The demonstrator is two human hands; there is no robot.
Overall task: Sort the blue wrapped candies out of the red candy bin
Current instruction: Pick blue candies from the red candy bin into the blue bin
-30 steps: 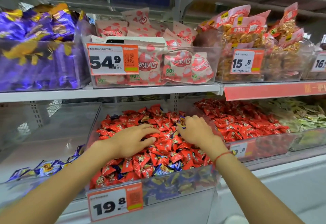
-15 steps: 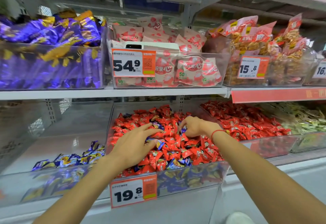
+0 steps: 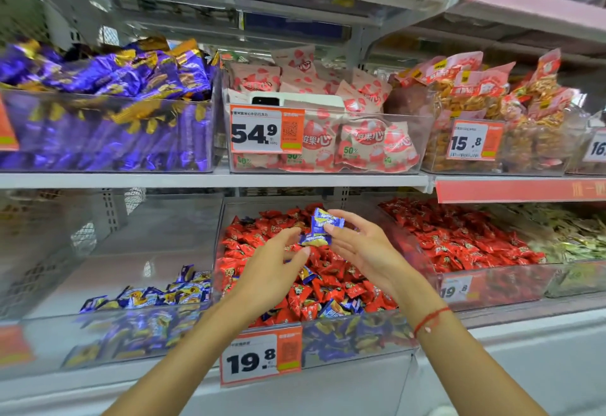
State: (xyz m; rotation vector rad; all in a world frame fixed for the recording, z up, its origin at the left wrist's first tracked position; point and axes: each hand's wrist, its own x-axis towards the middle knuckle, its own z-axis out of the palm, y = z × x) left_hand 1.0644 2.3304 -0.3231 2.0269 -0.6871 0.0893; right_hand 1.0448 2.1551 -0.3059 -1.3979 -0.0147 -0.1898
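A clear bin (image 3: 219, 238) with a 19.8 price tag (image 3: 260, 355) is heaped with red wrapped candies (image 3: 331, 288); a few blue ones (image 3: 339, 307) lie among them near the front. Above the heap, my right hand (image 3: 364, 251) pinches a blue wrapped candy (image 3: 324, 219) at its fingertips. Just below it is a second blue candy (image 3: 314, 239), pinched by the fingertips of my left hand (image 3: 272, 268). The two hands nearly meet. In the clear bin to the left (image 3: 98, 251) lies a row of blue candies (image 3: 154, 296).
Another bin of red candies (image 3: 465, 242) stands to the right. The upper shelf edge (image 3: 196, 180) runs just above the hands, carrying bins of purple packets (image 3: 108, 114), pink packets (image 3: 360, 140) and snacks (image 3: 485, 111). A phone (image 3: 295, 101) lies in the pink bin.
Both hands have risen out of the red heap and come together, each now with a blue candy pinched at the fingertips. The camera has shifted, so the bins sit further right.
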